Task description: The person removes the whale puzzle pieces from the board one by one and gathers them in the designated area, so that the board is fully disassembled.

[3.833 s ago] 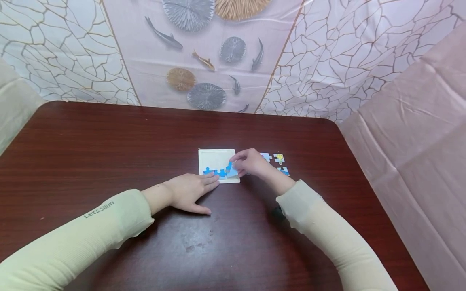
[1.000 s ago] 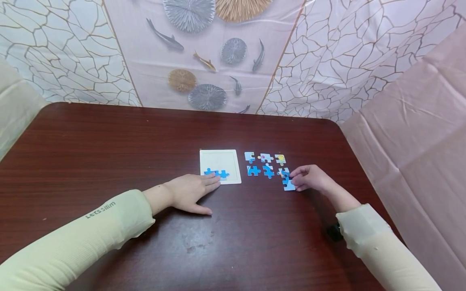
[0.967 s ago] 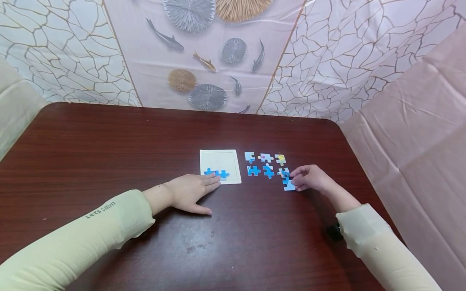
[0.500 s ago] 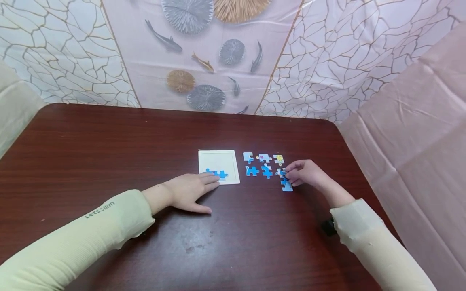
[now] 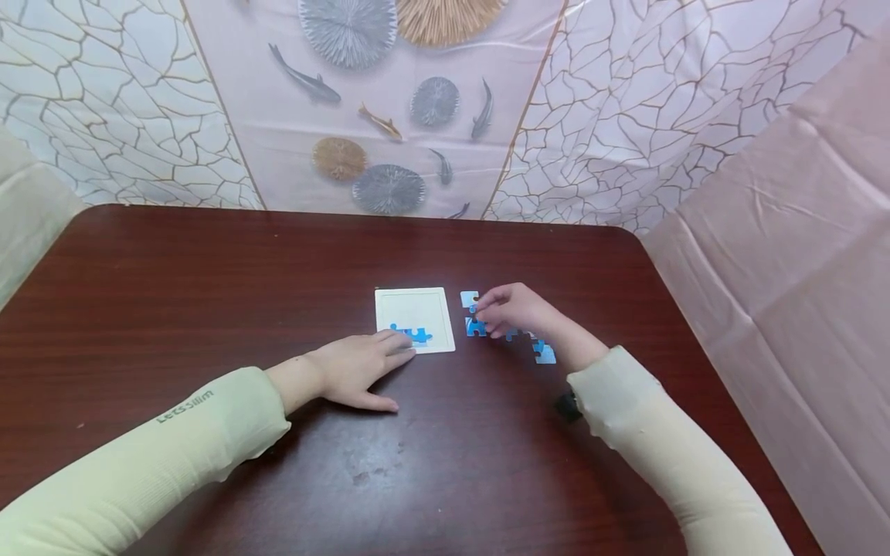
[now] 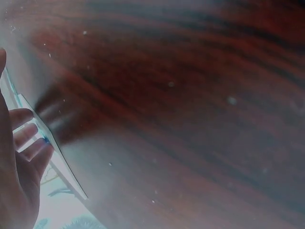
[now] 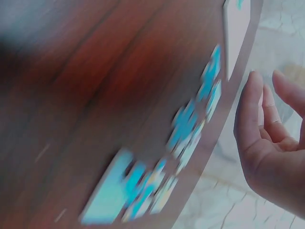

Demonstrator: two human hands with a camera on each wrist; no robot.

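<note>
My left hand (image 5: 358, 371) lies flat with fingers straight, the fingertips resting on the lower left of a white puzzle tray (image 5: 415, 303). Joined blue puzzle pieces (image 5: 419, 335) sit along the tray's lower side, partly covered by these fingers. Just right of the tray, my right hand (image 5: 518, 310) hovers over loose pieces, fingers bent. The right wrist view shows a gap between thumb and fingers with nothing in it. By its fingertips are a pale corner piece (image 5: 469, 298) and a blue piece (image 5: 474, 328). Other loose pieces are largely hidden under this hand.
A light blue puzzle piece (image 5: 545, 354) lies nearest the body among the loose ones, below my right wrist. The dark wooden table (image 5: 208, 278) ends at a patterned cloth backdrop (image 5: 445, 108), with a pink cloth (image 5: 786, 255) on the right.
A puzzle piece pinched over the tray 3.8 seconds ago now lies among the loose ones, released. My right hand has since moved left across them. My left hand stays put.
</note>
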